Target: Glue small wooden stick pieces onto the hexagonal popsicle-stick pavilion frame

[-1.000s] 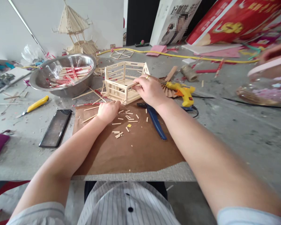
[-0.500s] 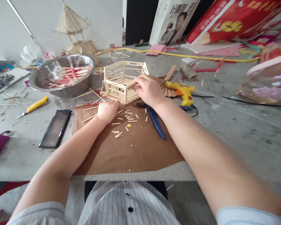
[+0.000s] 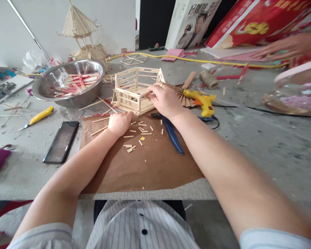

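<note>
Frame of thin wood sticks sits in the middle of the table, at the far edge of a brown sheet. It has low sides like a little fence, and the top is open. The right hand is at its near side. The thumb and finger are pinched on a thin stick by the top rail, but I cannot tell if that stick is loose or part of the frame. The left hand is down low by the frame's near bottom edge, with its fingers bent. I cannot tell if it grips anything. The two hands are apart.

Small cut bits of wood lie on the brown sheet, to the right of the left hand. A tool with blue handles lies under the right arm. Just past the right wrist is a yellow glue gun, and behind it a roll of string.

On the left are a black phone, a yellow knife and a big shiny bowl with red and pale sticks in it. Behind the bowl stands a stick tower with a pointy roof. Far to the right is another person's hand, a bit blurry.
</note>
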The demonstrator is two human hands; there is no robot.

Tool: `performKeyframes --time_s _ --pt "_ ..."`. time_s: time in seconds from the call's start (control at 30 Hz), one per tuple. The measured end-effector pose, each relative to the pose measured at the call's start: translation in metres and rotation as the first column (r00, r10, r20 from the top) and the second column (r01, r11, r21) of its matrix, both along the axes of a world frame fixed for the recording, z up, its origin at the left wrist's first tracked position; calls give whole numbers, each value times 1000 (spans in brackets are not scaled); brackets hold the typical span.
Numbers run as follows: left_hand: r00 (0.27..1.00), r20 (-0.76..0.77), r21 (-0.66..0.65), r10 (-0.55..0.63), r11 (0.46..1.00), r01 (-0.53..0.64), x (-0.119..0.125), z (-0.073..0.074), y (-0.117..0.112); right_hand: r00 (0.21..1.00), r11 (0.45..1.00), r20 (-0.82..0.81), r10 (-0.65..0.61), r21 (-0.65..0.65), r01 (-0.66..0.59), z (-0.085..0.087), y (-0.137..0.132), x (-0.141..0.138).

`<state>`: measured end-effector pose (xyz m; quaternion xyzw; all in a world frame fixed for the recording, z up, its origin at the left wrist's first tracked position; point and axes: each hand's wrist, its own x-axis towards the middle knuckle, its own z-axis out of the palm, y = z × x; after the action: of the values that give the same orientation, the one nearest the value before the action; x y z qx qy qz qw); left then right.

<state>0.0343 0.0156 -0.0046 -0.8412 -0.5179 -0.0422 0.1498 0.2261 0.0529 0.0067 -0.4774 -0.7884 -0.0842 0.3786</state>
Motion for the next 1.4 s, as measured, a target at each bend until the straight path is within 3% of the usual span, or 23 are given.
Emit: performKeyframes --time_s 1.4 --pt "999 3 47 -48 998 48 -1 -4 1 1000 999 -7 0 35 0 -4 4 0"
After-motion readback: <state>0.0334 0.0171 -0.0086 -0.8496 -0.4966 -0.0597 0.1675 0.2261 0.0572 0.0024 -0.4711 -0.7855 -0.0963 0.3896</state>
